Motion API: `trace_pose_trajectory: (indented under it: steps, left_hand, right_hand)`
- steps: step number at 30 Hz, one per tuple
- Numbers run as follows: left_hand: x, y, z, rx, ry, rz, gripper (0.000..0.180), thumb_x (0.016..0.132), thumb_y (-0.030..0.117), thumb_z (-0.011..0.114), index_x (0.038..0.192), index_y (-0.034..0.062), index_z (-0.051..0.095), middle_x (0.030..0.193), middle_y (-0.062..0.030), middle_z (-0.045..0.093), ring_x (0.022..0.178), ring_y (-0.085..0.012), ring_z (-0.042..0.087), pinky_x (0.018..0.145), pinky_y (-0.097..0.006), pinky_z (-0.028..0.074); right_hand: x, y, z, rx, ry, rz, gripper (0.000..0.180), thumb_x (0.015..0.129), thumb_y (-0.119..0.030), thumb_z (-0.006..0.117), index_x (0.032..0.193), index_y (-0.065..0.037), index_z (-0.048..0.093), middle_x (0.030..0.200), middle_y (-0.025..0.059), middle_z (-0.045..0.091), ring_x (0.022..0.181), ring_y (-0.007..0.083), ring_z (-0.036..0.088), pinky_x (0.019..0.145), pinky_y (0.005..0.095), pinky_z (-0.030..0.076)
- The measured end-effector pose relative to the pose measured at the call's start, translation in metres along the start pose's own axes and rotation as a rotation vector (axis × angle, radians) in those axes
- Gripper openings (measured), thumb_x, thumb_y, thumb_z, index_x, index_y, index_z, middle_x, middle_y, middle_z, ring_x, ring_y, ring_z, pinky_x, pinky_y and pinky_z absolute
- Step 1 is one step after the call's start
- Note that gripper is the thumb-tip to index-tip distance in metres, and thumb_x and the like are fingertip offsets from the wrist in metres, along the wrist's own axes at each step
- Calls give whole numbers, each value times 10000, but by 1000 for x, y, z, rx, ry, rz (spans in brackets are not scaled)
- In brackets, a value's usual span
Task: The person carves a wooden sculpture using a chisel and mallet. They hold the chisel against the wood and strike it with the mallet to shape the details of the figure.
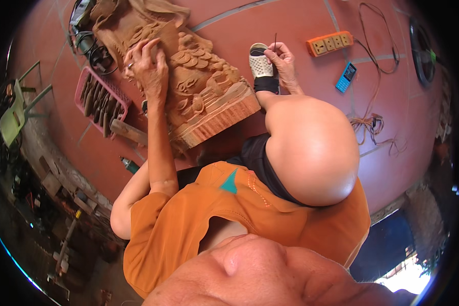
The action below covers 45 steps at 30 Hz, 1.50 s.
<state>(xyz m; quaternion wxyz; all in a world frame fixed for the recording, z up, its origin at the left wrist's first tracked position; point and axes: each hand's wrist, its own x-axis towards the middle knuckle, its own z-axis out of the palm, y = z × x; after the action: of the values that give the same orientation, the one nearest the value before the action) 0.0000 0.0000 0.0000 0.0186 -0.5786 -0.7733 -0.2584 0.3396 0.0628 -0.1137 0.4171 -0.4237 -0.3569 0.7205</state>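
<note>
On the red tiled floor (290, 30), a big relief-carved wooden block (199, 86) is lying just in front of the person's bent knee (311, 148), its sawn, ridged end facing the lap. The left hand (148, 66) is pressing flat on the upper carved face, fingers curled over a small piece whose nature I cannot tell. The right hand (283, 61) is pinching a thin dark rod (275, 41) upright beside a white perforated sandal (261, 64). Open floor is stretching to the right, broken only by an orange power strip (330, 43), a blue phone (346, 77) and loose tangled cord (372, 122). On the left, a pink slotted basket (99, 97) of dark chisels is crowding the block's edge, leaving little room there. The carving is showing rough, scaly, layered shapes in pale reddish wood.
</note>
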Motion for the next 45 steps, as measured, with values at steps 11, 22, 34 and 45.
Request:
trace_pose_trajectory:
  steps: [11,22,34,45]
  left_hand:
    - [-47,29,-34,-2,-37,-142,311,870,120,681,1178,157,690,1382,-78,554,1350,-309,419,1103,-482,295]
    - [-155,79,-71,-43,-181,-222,455,891,162,713,1333,121,612,1483,-143,452,1368,-358,375,1140,-471,272]
    - [-154,78,-63,-45,-132,-306,468,827,225,775,1275,164,653,1441,-125,462,1321,-345,357,1120,-496,253]
    - [-151,81,-64,-47,-145,-306,439,829,202,768,1251,139,662,1421,-148,465,1312,-352,367,1111,-478,277]
  right_hand:
    - [15,-20,13,-338,-199,68,148,979,-179,665,1025,-43,702,811,-11,665,748,63,601,667,229,496]
    - [38,-129,59,-1165,-745,-387,132,938,-190,655,1038,-107,681,865,92,738,792,297,709,692,396,557]
    - [27,-117,79,-1350,-844,-291,157,918,-198,633,1058,-155,688,847,105,735,795,332,703,686,454,551]
    - [5,-94,65,-1223,-657,-173,186,939,-197,669,1102,-117,708,830,95,725,729,218,709,636,342,521]
